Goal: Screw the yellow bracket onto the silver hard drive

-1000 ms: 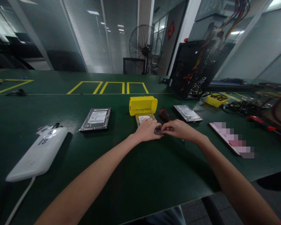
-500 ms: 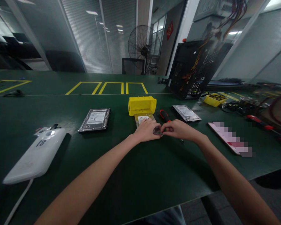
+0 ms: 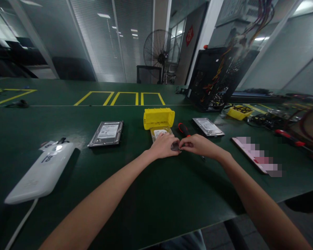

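My left hand (image 3: 163, 145) is wrapped round a hard drive (image 3: 160, 132) lying in front of an upturned yellow bin (image 3: 159, 118), and covers much of it. The fingers of my right hand (image 3: 197, 144) are pinched together at the drive's right edge, touching or close to my left fingertips; whatever they hold is too small to name. A screwdriver with a red and black handle (image 3: 184, 129) lies behind my right hand, its shaft partly hidden. Other hard drives lie to the left (image 3: 106, 133) and to the right (image 3: 208, 126).
A white device (image 3: 41, 173) with a cable lies at the left, a pink phone-like object (image 3: 250, 155) at the right. Behind stand an open black computer case (image 3: 211, 76) and a small yellow bin (image 3: 238, 113). Cables and another red screwdriver (image 3: 289, 137) lie far right.
The camera view has shifted very slightly. Both hands stay in nearly the same place, with only small movement at the fingertips.
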### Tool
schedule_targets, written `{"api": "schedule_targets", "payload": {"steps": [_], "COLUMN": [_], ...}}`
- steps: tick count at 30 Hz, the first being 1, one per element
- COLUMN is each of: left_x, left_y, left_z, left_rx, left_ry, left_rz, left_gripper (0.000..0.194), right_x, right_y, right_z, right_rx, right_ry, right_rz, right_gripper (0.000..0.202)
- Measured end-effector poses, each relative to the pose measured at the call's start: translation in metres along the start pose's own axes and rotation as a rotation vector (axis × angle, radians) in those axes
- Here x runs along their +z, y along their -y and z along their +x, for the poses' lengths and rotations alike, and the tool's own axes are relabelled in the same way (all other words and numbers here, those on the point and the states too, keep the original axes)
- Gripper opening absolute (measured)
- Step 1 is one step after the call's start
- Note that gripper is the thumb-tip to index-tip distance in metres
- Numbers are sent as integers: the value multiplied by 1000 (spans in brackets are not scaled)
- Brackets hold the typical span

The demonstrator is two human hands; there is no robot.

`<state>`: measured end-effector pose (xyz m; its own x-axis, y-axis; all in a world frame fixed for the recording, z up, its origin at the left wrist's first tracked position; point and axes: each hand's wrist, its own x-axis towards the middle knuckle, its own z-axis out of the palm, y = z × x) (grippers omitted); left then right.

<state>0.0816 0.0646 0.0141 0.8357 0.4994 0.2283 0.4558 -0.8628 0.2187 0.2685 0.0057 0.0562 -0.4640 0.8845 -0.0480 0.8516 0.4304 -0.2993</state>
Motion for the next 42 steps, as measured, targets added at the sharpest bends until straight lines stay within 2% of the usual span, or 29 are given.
{"api": "schedule_targets", "payload": {"steps": [17, 33, 42], "left_x": [3, 2, 1], "left_y": [0, 1, 1], "left_z": [0, 0, 0], "left_rx": [5, -1, -4], "left_ry": [-23, -9, -13], "left_rz": [20, 12, 14], "left_gripper": [32, 36, 32], "right_x": [1, 0, 2], "right_y": [-2, -5, -4], "right_z": [0, -2, 0], "right_rx": [-22, 15, 1], "right_ry": [-2, -38, -4], "right_rz": [22, 27, 13], "right_gripper": [20, 20, 20]}}
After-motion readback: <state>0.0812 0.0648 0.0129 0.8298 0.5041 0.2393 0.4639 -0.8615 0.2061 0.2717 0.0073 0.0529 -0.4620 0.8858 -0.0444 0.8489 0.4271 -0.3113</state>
